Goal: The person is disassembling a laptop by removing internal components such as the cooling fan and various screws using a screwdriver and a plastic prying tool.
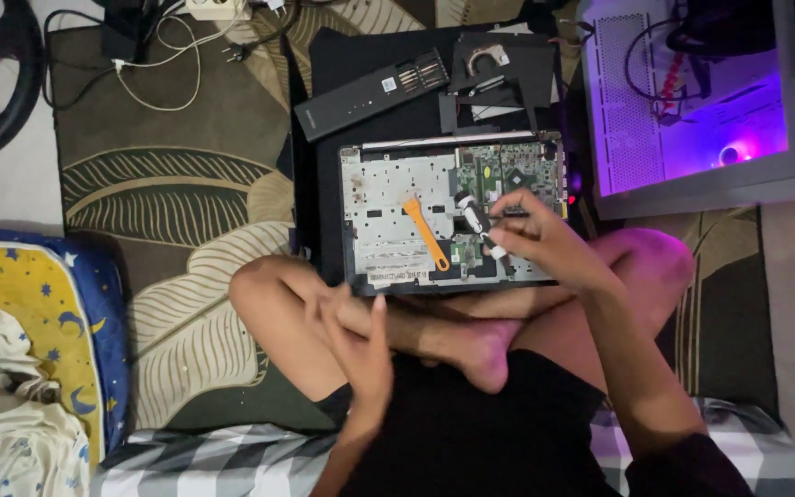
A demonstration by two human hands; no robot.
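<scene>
The fingers (517,213) of the right hand (545,241) are bent closed around a small screwdriver (482,226) with a black and white handle, and its tip points down to the opened laptop (388,198). This laptop lies on a black mat (324,138) just in front of the crossed legs of the person, with its bottom cover off, so the grey inner frame and a green circuit board (499,166) are seen. An orange pry tool (426,233) lies on the frame, just beside the screwdriver. The left hand (361,345) rests on the left shin, fingers loosely stretched and holding nothing.

Behind the laptop lie a long black bit case (370,92) and some removed black parts (499,78). The person sits on a carpet (177,212) with big leaf pattern. At the right stands a computer case (692,101) with purple light inside. At the left is a blue and yellow cushion (39,304) with stars and moons, and white cables (163,64) lie at the top.
</scene>
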